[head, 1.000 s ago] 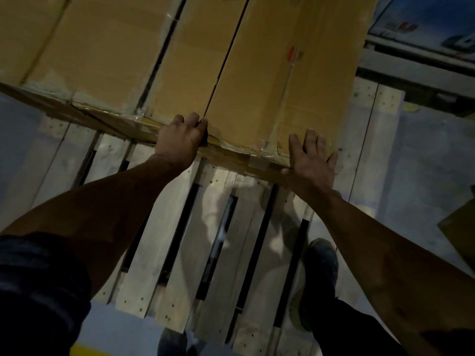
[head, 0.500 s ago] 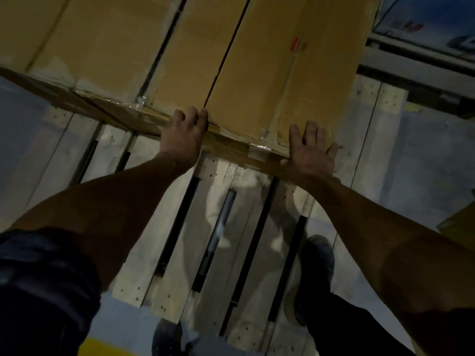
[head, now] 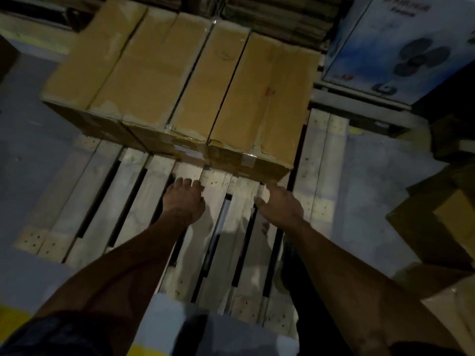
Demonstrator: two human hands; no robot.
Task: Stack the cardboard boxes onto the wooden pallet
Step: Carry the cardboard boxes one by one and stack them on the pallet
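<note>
— Four cardboard boxes (head: 180, 80) lie side by side on the far half of the wooden pallet (head: 108, 201). See them?

— Yes. Where are the hands?

— Both hang over the bare slats, just in front of the boxes. The left hand (head: 183, 201) has loosely bent fingers and holds nothing. The right hand (head: 281, 206) is loose and empty too.

— And that blue box?

— The fan box (head: 395, 47) sits off to the right.
</note>
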